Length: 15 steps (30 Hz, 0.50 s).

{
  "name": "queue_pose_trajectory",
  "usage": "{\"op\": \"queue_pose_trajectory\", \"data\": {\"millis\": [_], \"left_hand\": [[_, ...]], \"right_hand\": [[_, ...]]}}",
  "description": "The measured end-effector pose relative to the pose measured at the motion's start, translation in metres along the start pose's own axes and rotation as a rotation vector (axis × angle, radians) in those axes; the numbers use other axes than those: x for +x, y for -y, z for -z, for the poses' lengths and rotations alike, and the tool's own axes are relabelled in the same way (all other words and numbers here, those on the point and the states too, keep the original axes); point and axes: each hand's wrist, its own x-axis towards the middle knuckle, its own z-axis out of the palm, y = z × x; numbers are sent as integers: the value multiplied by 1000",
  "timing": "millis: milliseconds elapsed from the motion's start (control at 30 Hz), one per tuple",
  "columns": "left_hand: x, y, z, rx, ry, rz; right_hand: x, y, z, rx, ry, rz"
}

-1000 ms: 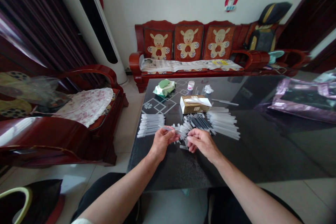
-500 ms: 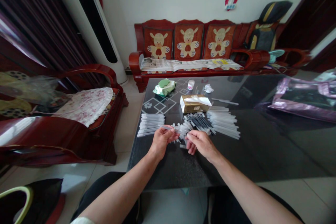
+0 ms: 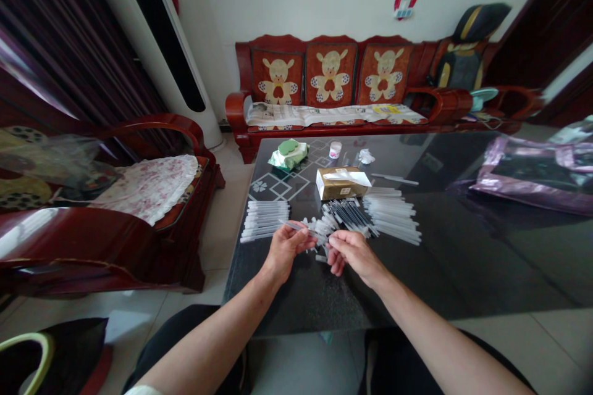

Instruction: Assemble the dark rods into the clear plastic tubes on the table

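My left hand [image 3: 288,245] is closed around a slim translucent pen barrel [image 3: 291,224], which points up to the left from between thumb and fingers. Close by on its right, my right hand [image 3: 348,250] pinches thumb and forefinger together near the barrel's other end; what they hold is too small to make out. Beyond the hands lies a heap of small whitish plastic pieces [image 3: 325,223], partly covered by the fingers. Dark pen refills [image 3: 349,215] lie behind it. To the right spreads a batch of translucent tubes [image 3: 393,216], and a row of pale pens [image 3: 264,220] lies left.
A gold tissue box [image 3: 343,185] stands behind the refills. Farther back are a green wipes pack [image 3: 289,154], a small white jar [image 3: 335,149] and a crumpled tissue [image 3: 365,156]. A pink-edged plastic bag [image 3: 532,176] lies at the right of the dark table [image 3: 445,259].
The view has shifted very slightly. The right fingertips have come a little closer to the pen barrel's end; the left hand keeps its hold.
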Motion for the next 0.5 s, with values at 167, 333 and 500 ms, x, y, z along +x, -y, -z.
{"op": "queue_pose_trajectory", "data": {"millis": [167, 333, 500], "left_hand": [[0, -2, 2, -8, -22, 15], [2, -4, 3, 10, -37, 60], [2, -4, 1, 17, -39, 112]], "right_hand": [[2, 11, 32, -88, -85, 46], [9, 11, 109, -369, -590, 107], [11, -10, 142, -823, -583, 47]]}}
